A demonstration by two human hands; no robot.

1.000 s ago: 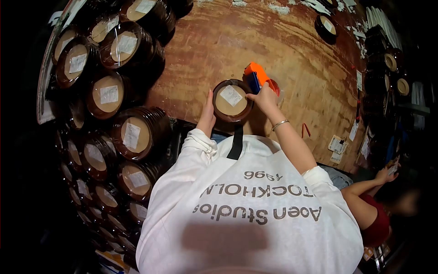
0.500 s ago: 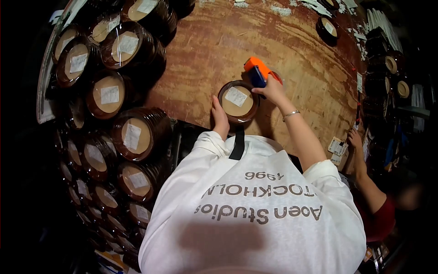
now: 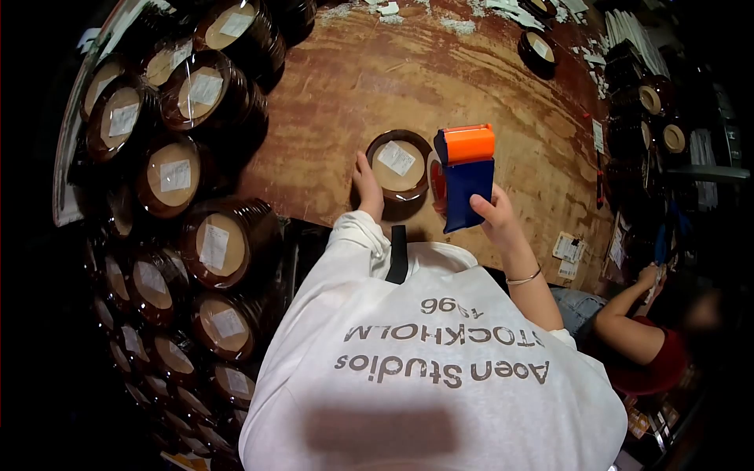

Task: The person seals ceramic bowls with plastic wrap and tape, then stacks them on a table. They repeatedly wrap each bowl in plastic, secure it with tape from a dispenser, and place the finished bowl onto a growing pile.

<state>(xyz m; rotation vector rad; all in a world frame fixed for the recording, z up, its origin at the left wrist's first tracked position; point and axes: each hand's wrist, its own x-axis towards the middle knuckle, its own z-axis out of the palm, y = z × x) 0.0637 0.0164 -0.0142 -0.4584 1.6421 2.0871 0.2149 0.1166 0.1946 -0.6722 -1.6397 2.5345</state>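
A stack of round dark-brown dishes (image 3: 408, 191) with a beige top face and a white label (image 3: 396, 158) stands on the wooden table, shiny as if wrapped in film. Along its left side lies my left hand (image 3: 369, 190), fingers stretched out and touching the rim. My right hand (image 3: 495, 212) grips a blue and orange tape dispenser (image 3: 470, 184) just right of the stack, thumb on the blue side. A round red part shows at the dispenser's left edge.
Many similar labelled stacks (image 3: 174, 177) fill the left side. A small brown stack (image 3: 537, 52) and white scraps (image 3: 514, 12) lie at the far edge. Label sheets (image 3: 569, 247) are on the right. Beyond them, a co-worker's arm (image 3: 628, 314) reaches toward dark shelving.
My right hand has drawn the tape dispenser back from the stack's top edge, down and right, and turned it upright. My left hand stays beside the dishes. The co-worker's arm has moved lower right.
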